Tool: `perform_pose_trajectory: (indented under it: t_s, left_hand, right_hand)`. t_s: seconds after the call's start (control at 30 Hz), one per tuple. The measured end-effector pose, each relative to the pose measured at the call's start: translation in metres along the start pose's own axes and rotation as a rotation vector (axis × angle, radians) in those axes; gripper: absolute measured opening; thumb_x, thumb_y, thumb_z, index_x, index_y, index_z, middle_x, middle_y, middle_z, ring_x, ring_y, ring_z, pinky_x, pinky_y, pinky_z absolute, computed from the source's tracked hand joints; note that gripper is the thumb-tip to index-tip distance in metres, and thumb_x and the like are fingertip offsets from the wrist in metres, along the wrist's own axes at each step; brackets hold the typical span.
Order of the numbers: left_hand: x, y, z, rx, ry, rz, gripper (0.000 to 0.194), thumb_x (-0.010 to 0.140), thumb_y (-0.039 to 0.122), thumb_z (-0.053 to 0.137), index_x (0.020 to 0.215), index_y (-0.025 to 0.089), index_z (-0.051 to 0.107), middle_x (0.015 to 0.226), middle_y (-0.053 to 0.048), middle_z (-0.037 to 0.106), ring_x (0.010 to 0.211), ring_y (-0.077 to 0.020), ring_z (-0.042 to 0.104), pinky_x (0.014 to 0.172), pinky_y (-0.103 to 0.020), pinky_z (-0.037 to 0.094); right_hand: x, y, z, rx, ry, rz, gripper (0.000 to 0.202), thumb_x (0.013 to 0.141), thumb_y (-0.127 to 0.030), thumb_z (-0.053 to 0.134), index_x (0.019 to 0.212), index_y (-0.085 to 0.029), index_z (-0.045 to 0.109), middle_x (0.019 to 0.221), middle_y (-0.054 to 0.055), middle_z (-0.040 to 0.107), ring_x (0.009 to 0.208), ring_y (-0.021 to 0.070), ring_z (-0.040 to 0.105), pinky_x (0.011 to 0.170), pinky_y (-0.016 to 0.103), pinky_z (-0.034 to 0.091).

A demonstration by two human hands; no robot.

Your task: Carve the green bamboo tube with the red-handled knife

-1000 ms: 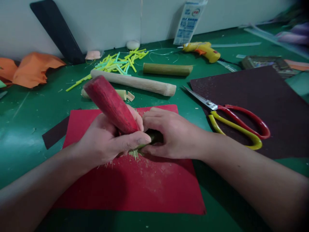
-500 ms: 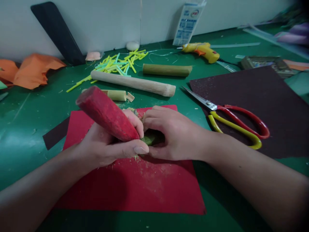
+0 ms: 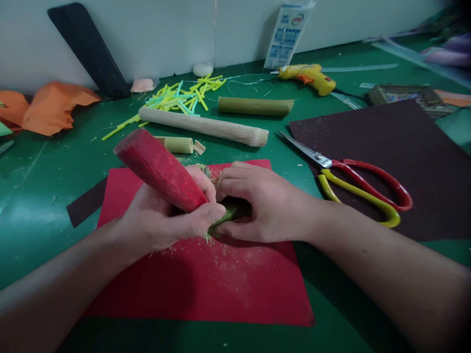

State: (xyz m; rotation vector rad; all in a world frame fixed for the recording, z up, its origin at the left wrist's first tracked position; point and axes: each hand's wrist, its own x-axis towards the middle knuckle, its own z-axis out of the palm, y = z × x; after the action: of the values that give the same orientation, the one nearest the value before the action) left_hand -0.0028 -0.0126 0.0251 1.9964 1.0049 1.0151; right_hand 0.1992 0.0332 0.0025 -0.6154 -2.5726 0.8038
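Note:
A thick red handle [image 3: 162, 169] slants up and left out of my left hand [image 3: 167, 213], whose fingers are wrapped round its lower end. The working end of this tool is hidden by the hand. My right hand [image 3: 268, 203] curls over a green bamboo piece [image 3: 233, 211], thumb at the near side and fingers at the far side. Both hands nearly meet over a red sheet [image 3: 235, 289], and pale shavings are scattered on it around them.
Scissors [image 3: 324, 162] lie on a dark brown sheet [image 3: 415, 147] at right. Beyond the red sheet are a pale stick [image 3: 206, 126], a bamboo tube [image 3: 253, 106], a short cut bamboo piece [image 3: 180, 145] and yellow-green strips [image 3: 176, 98]. A yellow glue gun [image 3: 309, 78] lies near the wall.
My left hand and the red handle have shifted slightly up and left. More of the green bamboo shows between my hands. My right hand has barely moved.

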Motion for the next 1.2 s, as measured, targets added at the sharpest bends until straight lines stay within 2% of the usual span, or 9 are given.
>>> perform_pose_trajectory:
  t_s: [0.17,0.37,0.47,0.57,0.67,0.73,0.93,1.03,1.2]
  left_hand:
    - [0.0,0.004,0.004,0.03,0.089,-0.028,0.018,0.08,0.019,0.065,0.063,0.018,0.058,0.058,0.003,0.059,0.048,-0.0074,0.051,0.046,-0.019,0.045]
    - [-0.002,0.002,0.006,0.043,0.135,-0.044,0.02,0.079,0.019,0.063,0.06,0.02,0.056,0.054,0.003,0.055,0.048,-0.01,0.05,0.045,-0.023,0.046]
    - [-0.003,0.001,0.005,-0.02,0.167,-0.019,0.022,0.079,0.018,0.065,0.06,0.019,0.056,0.053,0.003,0.054,0.048,-0.0085,0.05,0.044,-0.021,0.044]
    - [-0.003,0.001,0.004,-0.163,0.213,-0.12,0.025,0.085,0.029,0.068,0.065,0.017,0.062,0.055,0.003,0.055,0.046,-0.0067,0.048,0.04,-0.018,0.04]
    - [0.0,0.0,0.001,-0.371,0.184,-0.217,0.034,0.088,0.044,0.069,0.07,0.015,0.064,0.051,0.003,0.055,0.037,-0.0046,0.042,0.032,-0.017,0.031]
    - [0.002,0.0,0.0,-0.439,0.16,-0.243,0.035,0.088,0.045,0.07,0.071,0.015,0.064,0.051,0.003,0.056,0.035,-0.004,0.041,0.03,-0.015,0.03]
    - [0.007,0.009,-0.001,-0.232,0.057,-0.173,0.028,0.088,0.034,0.072,0.071,0.013,0.066,0.056,0.003,0.057,0.043,-0.0027,0.047,0.037,-0.012,0.035]
    - [0.009,0.012,0.0,-0.209,0.001,-0.147,0.026,0.089,0.03,0.07,0.07,0.013,0.065,0.055,0.004,0.054,0.045,-0.0024,0.046,0.039,-0.011,0.037]
    - [0.007,0.01,0.001,-0.237,0.05,-0.196,0.03,0.089,0.033,0.07,0.066,0.014,0.063,0.056,0.003,0.057,0.045,-0.0033,0.047,0.038,-0.013,0.036]
  right_hand:
    - [0.0,0.0,0.0,0.007,-0.003,-0.001,0.017,0.075,-0.03,0.073,0.085,-0.018,0.068,0.084,0.005,0.063,0.081,0.0188,0.055,0.078,0.034,0.04]
    - [-0.001,0.0,-0.001,0.025,-0.001,0.007,0.017,0.074,-0.029,0.073,0.086,-0.018,0.068,0.086,0.005,0.064,0.083,0.0189,0.057,0.077,0.034,0.041]
    - [-0.001,-0.001,-0.001,0.017,-0.002,0.014,0.017,0.074,-0.029,0.073,0.087,-0.018,0.068,0.087,0.005,0.065,0.083,0.0189,0.057,0.077,0.034,0.042]
    - [-0.001,0.0,-0.001,0.008,0.01,-0.001,0.017,0.075,-0.027,0.072,0.089,-0.018,0.068,0.089,0.005,0.067,0.085,0.0188,0.058,0.079,0.034,0.043]
    - [-0.002,0.001,-0.001,0.001,0.03,-0.012,0.016,0.075,-0.024,0.071,0.09,-0.017,0.068,0.09,0.005,0.068,0.085,0.0186,0.058,0.078,0.033,0.043]
    - [-0.002,0.001,-0.001,-0.003,0.033,-0.01,0.016,0.075,-0.025,0.07,0.09,-0.017,0.067,0.09,0.006,0.068,0.084,0.0186,0.058,0.076,0.033,0.043]
    - [-0.003,0.0,0.001,-0.015,0.052,-0.015,0.019,0.076,-0.027,0.073,0.091,-0.017,0.068,0.089,0.005,0.067,0.083,0.0182,0.058,0.075,0.032,0.043]
    - [-0.003,-0.001,0.002,-0.008,0.032,-0.009,0.022,0.076,-0.03,0.075,0.093,-0.017,0.069,0.092,0.006,0.068,0.088,0.0201,0.06,0.079,0.034,0.044]
    - [-0.003,-0.002,-0.002,0.001,0.072,-0.026,0.028,0.077,-0.041,0.076,0.089,-0.017,0.067,0.085,0.005,0.065,0.081,0.0184,0.057,0.074,0.032,0.043]
